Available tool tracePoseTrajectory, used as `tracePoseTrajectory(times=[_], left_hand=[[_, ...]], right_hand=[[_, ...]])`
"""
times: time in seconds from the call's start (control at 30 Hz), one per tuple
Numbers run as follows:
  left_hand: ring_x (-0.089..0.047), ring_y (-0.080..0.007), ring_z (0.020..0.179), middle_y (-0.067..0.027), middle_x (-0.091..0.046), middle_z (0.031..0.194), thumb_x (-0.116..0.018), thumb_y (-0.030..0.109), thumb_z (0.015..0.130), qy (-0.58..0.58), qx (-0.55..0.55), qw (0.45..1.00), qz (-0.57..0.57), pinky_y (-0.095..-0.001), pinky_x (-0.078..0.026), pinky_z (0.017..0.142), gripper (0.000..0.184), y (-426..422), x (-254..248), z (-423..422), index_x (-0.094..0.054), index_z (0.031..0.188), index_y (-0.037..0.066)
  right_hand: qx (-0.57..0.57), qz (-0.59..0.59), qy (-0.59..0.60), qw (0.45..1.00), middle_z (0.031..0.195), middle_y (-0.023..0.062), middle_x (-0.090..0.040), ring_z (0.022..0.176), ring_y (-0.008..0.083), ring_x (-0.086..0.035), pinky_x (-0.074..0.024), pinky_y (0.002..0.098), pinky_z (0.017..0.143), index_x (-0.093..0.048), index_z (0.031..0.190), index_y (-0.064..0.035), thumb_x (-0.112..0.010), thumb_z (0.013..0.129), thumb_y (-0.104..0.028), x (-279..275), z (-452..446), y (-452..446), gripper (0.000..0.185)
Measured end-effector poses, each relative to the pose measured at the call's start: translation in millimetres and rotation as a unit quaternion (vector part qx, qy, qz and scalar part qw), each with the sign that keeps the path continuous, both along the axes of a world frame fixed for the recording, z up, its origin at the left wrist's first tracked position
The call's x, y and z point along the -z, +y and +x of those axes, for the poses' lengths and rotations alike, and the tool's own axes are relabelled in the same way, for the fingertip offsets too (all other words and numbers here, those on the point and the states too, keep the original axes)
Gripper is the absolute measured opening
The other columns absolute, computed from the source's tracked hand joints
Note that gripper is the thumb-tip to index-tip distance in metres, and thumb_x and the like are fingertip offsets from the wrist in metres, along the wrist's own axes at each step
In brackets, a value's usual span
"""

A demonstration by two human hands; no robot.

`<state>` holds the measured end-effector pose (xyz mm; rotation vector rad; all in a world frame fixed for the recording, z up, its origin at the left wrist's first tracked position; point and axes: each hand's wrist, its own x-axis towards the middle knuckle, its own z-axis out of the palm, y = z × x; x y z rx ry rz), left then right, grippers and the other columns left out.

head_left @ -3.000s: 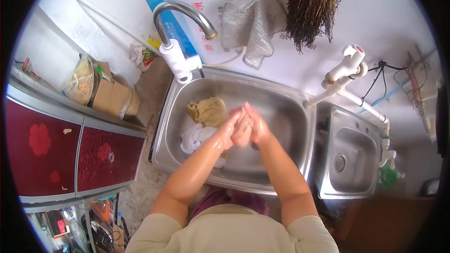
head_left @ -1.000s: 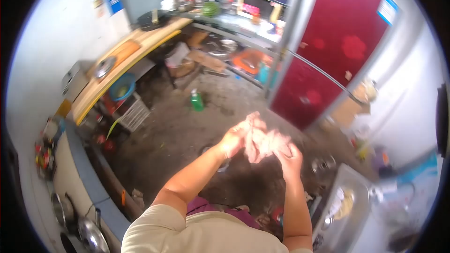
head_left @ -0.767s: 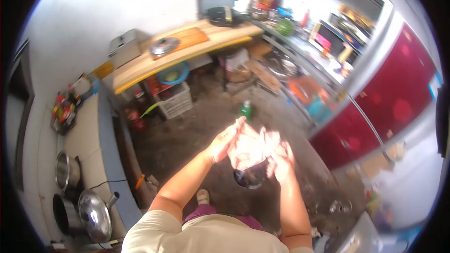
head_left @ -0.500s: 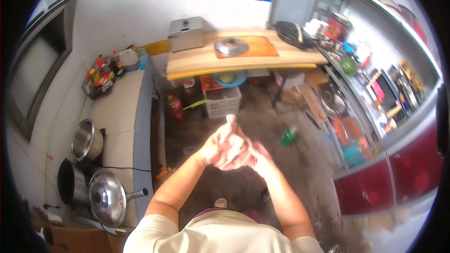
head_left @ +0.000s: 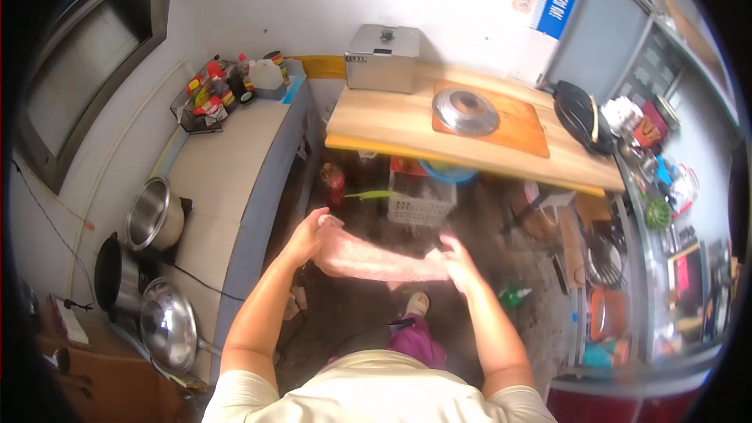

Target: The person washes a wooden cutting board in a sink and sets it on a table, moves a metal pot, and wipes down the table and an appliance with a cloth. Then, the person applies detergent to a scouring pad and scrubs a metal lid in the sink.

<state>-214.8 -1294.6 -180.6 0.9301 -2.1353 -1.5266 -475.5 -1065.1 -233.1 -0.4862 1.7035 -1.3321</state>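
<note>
A pink cloth (head_left: 376, 260), fuzzy like a small towel, hangs stretched between my two hands above the floor. My left hand (head_left: 308, 238) grips its left end, with a bit of cloth poking out at the fingertips. At the other end, my right hand (head_left: 460, 263) has its fingers closed on the cloth's corner. The cloth sags slightly and slopes down towards the right. Both hands are in front of my body, away from the counters.
Ahead stands a wooden table (head_left: 368, 121) with a metal box (head_left: 382, 61), a pot lid (head_left: 466, 112) on an orange board and a black pan (head_left: 581, 116). Pots and a lidded wok (head_left: 168, 326) line the left counter (head_left: 205, 180). A green bottle (head_left: 513, 296) lies on the floor.
The cloth was bunched up between my hands; now it is drawn out sideways as they have moved apart. My view has turned left, and one foot has come forward.
</note>
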Motion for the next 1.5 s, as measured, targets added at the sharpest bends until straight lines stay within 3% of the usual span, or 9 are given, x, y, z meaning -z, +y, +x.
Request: tracePoseTrajectory(times=[0.23, 0.43, 0.53, 0.63, 0.7, 0.77, 0.87, 0.97, 1.5], left_hand=[[-0.061, -0.0222, 0.09, -0.0172, -0.063, 0.094, -0.063, 0.016, 0.078, -0.123, -0.172, 0.977, -0.017, -0.0306, -0.046, 0.08, 0.037, -62.3, 22.8, -94.6, -0.056, 0.11, -0.003], [-0.055, -0.0119, 0.084, -0.0064, -0.062, 0.088, -0.058, 0.009, 0.082, 0.037, -0.187, 0.981, -0.031, -0.0252, -0.044, 0.076, 0.025, -130.4, -6.8, -158.8, -0.06, 0.105, 0.0], [-0.056, -0.0122, 0.086, -0.0079, -0.063, 0.094, -0.056, 0.01, 0.084, 0.092, -0.176, 0.973, -0.116, -0.0252, -0.045, 0.077, 0.035, -184.8, -16.9, -193.2, -0.052, 0.117, 0.0], [-0.058, -0.0126, 0.088, -0.0053, -0.062, 0.099, -0.055, 0.009, 0.085, 0.046, -0.127, 0.991, -0.018, -0.027, -0.046, 0.079, 0.041, -242.4, 20.1, -224.3, -0.045, 0.124, 0.002], [-0.061, -0.0274, 0.093, -0.0195, -0.062, 0.099, -0.062, 0.01, 0.079, -0.172, -0.101, 0.969, -0.145, -0.0316, -0.047, 0.081, 0.047, -261.0, 17.0, -247.4, -0.044, 0.122, -0.001], [-0.059, -0.0363, 0.089, -0.021, -0.06, 0.098, -0.061, 0.011, 0.077, -0.122, -0.096, 0.981, -0.119, -0.0391, -0.047, 0.076, 0.034, -286.5, 46.5, -258.4, -0.055, 0.109, 0.002], [-0.057, -0.0354, 0.092, -0.0182, -0.06, 0.098, -0.057, 0.0, 0.075, 0.006, -0.114, 0.961, -0.252, -0.039, -0.047, 0.076, 0.025, -319.0, 79.7, -258.2, -0.06, 0.1, 0.004], [-0.056, -0.0348, 0.092, -0.0158, -0.06, 0.1, -0.056, -0.002, 0.076, -0.015, -0.125, 0.95, -0.286, -0.0378, -0.046, 0.079, 0.024, -340.7, 94.9, -234.5, -0.061, 0.098, 0.005], [-0.059, -0.0291, 0.093, -0.0148, -0.061, 0.099, -0.051, -0.006, 0.081, -0.005, -0.325, 0.943, -0.071, -0.0325, -0.046, 0.081, 0.02, -338.1, 132.6, -192.3, -0.061, 0.096, 0.002]], right_hand=[[-0.132, -0.007, 0.031, 0.991, 0.09, 0.008, -0.062, 0.081, 0.0124, -0.058, -0.0463, 0.0241, 0.064, -0.058, 0.106, 0.0005, -0.063, 0.081, -0.004, -19.5, -107.9, -59.7, 0.026], [-0.029, -0.157, 0.051, 0.986, 0.088, 0.0023, -0.061, 0.079, 0.0077, -0.056, -0.0459, 0.0222, 0.071, -0.059, 0.097, -0.0018, -0.061, 0.081, 0.001, -53.3, -184.0, -158.1, 0.016], [0.093, -0.231, 0.11, 0.962, 0.108, 0.008, -0.056, 0.1, 0.0156, -0.054, -0.0444, 0.0275, 0.087, -0.049, 0.116, 0.0012, -0.059, 0.084, -0.004, -59.1, -212.9, -235.6, 0.033], [0.083, -0.258, 0.149, 0.951, 0.134, 0.0209, -0.033, 0.127, 0.0284, -0.032, -0.03, 0.0388, 0.103, -0.023, 0.135, -0.0003, -0.059, 0.086, -0.016, -44.5, -216.2, -317.4, 0.062], [0.019, -0.153, 0.354, 0.922, 0.141, 0.0306, -0.015, 0.134, 0.0402, -0.011, -0.014, 0.0453, 0.108, -0.009, 0.139, 0.0013, -0.061, 0.083, -0.032, 3.1, -210.8, -361.5, 0.083], [-0.058, -0.011, 0.414, 0.908, 0.136, 0.0426, -0.003, 0.13, 0.0528, -0.004, -0.0019, 0.0511, 0.108, -0.002, 0.138, 0.007, -0.055, 0.078, -0.056, 49.5, -198.6, -395.5, 0.102], [-0.051, 0.261, 0.536, 0.801, 0.137, 0.0407, -0.007, 0.132, 0.0481, -0.001, 0.0027, 0.0485, 0.108, -0.005, 0.137, 0.0108, -0.053, 0.074, -0.062, 73.6, -176.6, -444.7, 0.107], [-0.011, 0.224, 0.541, 0.811, 0.139, 0.0381, -0.007, 0.134, 0.0442, -0.002, 0.0006, 0.0467, 0.109, -0.008, 0.137, 0.0103, -0.056, 0.073, -0.06, 80.2, -196.4, -496.1, 0.106], [-0.327, -0.11, 0.541, 0.767, 0.13, 0.023, -0.042, 0.123, 0.0362, -0.038, -0.0286, 0.0428, 0.103, -0.036, 0.13, 0.0021, -0.054, 0.079, -0.014, 69.2, -167.5, -653.5, 0.056]])
